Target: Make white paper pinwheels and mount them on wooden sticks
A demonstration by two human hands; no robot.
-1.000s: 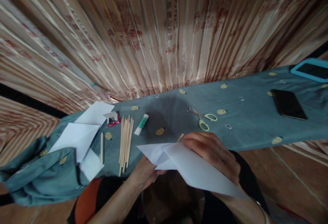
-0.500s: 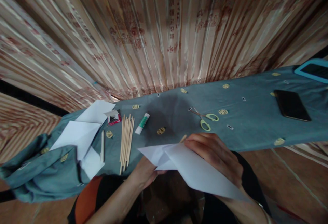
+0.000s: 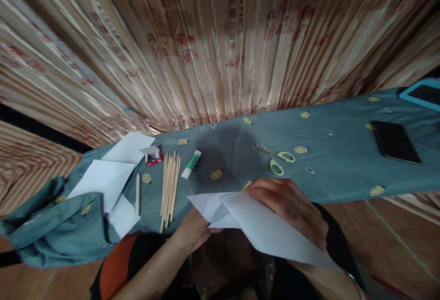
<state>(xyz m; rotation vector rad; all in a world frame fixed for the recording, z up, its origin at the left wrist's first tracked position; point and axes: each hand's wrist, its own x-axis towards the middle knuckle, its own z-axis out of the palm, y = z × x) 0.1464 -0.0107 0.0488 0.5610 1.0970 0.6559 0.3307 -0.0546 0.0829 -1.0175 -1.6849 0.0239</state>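
A folded sheet of white paper (image 3: 264, 226) spans both my hands at the table's front edge. My left hand (image 3: 196, 232) grips its left part from below, fingers mostly hidden behind the paper. On the right, my right hand (image 3: 287, 204) is closed over the paper's upper edge with its fingers curled. The tip of a thin wooden stick (image 3: 246, 185) pokes out beside the right fingertips; the rest of it is hidden by the paper. Beyond the hands lie green-handled scissors (image 3: 277, 159), partly open, and a glue stick (image 3: 191, 165).
Several wooden sticks (image 3: 169, 190) lie in a bundle on the cloth-covered table (image 3: 237, 153). Left of them are a pencil-like stick (image 3: 138, 194), a small red box (image 3: 153, 155) and white paper sheets (image 3: 103, 181). At right lie a phone (image 3: 395, 142) and a blue-framed device (image 3: 421, 94).
Hardly anything differs. Both hands keep their hold on the paper, and the whole view has shifted very slightly.
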